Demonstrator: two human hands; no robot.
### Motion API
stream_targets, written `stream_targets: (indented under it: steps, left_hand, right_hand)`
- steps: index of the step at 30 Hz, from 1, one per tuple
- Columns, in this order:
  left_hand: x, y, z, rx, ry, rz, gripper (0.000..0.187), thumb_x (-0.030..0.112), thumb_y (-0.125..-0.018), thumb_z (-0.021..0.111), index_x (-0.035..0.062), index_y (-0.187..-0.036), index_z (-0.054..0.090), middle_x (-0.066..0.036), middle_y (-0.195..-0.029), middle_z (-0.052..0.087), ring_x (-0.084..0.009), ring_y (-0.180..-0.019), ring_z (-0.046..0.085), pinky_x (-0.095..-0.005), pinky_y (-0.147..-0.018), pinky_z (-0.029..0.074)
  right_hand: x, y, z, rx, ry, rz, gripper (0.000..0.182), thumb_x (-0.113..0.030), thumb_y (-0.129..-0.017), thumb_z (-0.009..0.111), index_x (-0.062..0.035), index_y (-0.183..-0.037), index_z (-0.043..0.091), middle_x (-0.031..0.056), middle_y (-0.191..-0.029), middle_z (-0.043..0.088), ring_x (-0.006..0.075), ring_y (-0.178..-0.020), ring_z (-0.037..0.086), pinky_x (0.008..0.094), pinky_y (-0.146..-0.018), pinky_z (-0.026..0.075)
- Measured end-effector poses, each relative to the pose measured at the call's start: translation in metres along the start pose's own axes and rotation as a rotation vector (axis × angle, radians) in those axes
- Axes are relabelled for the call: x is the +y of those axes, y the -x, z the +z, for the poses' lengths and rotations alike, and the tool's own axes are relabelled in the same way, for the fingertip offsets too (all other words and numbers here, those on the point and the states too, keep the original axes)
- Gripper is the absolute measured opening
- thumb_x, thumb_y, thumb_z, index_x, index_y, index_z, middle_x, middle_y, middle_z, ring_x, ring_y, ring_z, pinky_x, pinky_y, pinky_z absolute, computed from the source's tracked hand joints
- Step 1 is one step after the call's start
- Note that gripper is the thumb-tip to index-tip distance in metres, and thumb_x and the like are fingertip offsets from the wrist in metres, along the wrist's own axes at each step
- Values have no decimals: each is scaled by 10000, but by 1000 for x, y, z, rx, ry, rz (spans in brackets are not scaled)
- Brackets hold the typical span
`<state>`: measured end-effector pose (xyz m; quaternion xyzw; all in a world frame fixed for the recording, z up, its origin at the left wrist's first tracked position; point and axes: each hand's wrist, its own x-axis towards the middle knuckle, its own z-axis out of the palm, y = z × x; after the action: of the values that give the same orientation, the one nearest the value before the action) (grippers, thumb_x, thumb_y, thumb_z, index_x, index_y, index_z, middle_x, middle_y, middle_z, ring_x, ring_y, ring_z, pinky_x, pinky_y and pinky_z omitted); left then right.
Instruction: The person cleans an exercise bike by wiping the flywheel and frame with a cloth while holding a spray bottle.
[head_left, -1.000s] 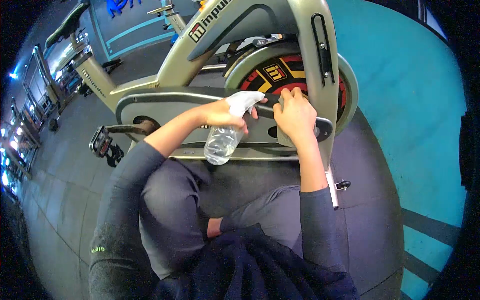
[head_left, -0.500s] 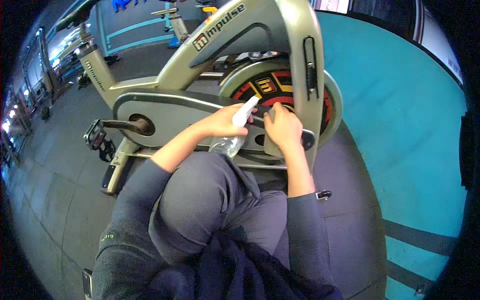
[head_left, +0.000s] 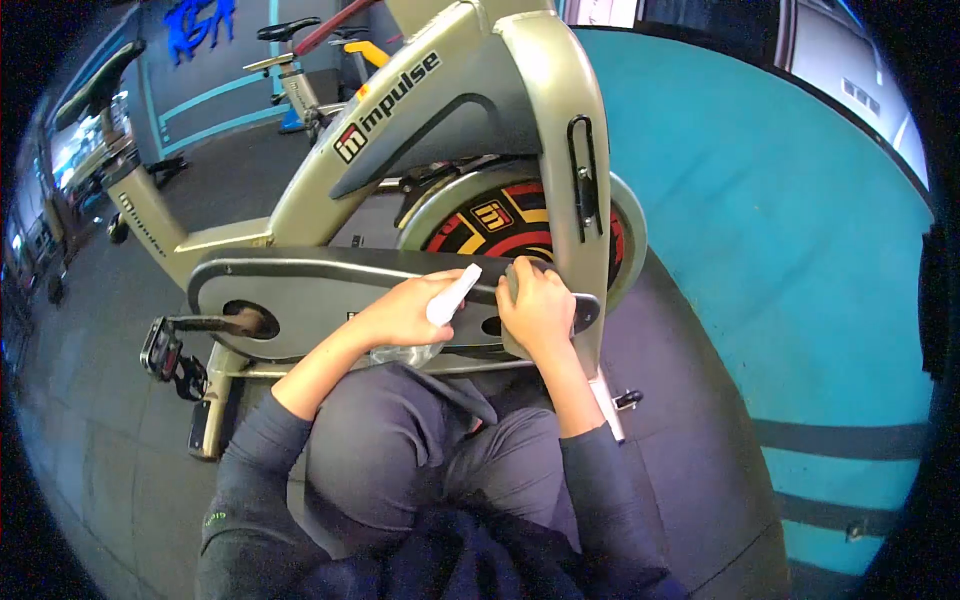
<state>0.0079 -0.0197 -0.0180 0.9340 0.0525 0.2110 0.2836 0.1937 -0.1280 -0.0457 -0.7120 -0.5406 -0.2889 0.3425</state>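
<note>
One spray bottle [head_left: 408, 355], gripped in the fingers of the left hand [head_left: 398, 313], slants up and rightward before the grey chain guard [head_left: 310, 290]; beside the white nozzle [head_left: 455, 293] I see the right hand [head_left: 540, 310] clasping a greyish pad [head_left: 512, 346], nearer the flywheel [head_left: 515, 215].
</note>
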Motion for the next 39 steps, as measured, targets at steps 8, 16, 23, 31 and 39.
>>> stream_targets:
  steps: [8, 16, 23, 31, 39]
  left_hand:
    - [-18, 2, 4, 63, -33, 182, 617, 116, -643, 684, 4, -1237, 559, -177, -1433, 458, -331, -1129, 583, -358, -933, 477]
    - [-31, -1, 4, 25, 1, 193, 602, 173, -640, 689, 7, -1211, 587, -191, -1421, 463, -365, -1190, 543, -389, -993, 449]
    - [-35, -3, 7, 107, -88, 267, 485, 243, -651, 668, 16, -1078, 636, -154, -1380, 515, -354, -1133, 577, -416, -950, 483]
    - [-22, 3, 6, 36, -88, 172, 657, 230, -654, 660, 17, -1264, 544, -184, -1381, 496, -357, -1187, 542, -396, -1005, 448]
    - [-10, 0, -6, 12, -132, 231, 376, 204, -680, 615, 58, -1024, 646, -204, -1221, 607, -350, -1143, 572, -420, -942, 495]
  right_hand:
    - [-8, -2, 0, -43, 86, 30, 240, -262, -832, 603, -68, -972, 590, 133, -847, 676, 342, -810, 644, 455, -672, 540]
    - [-13, -7, 5, -80, 181, 23, 296, -247, -839, 579, -71, -1076, 576, 176, -1003, 642, 385, -872, 637, 484, -758, 522]
    - [-21, -22, -1, -353, 269, 248, 429, -341, -901, 489, -86, -1246, 494, 241, -1144, 588, 436, -988, 613, 514, -873, 485]
    - [-25, -32, -14, -519, 209, 344, 456, -389, -901, 487, -60, -1216, 475, 279, -1098, 628, 450, -1053, 589, 509, -922, 455]
    - [-8, -98, -22, -1013, 305, 213, 815, -654, -706, 665, 3, -1186, 611, 231, -1193, 628, 363, -1110, 600, 419, -926, 475]
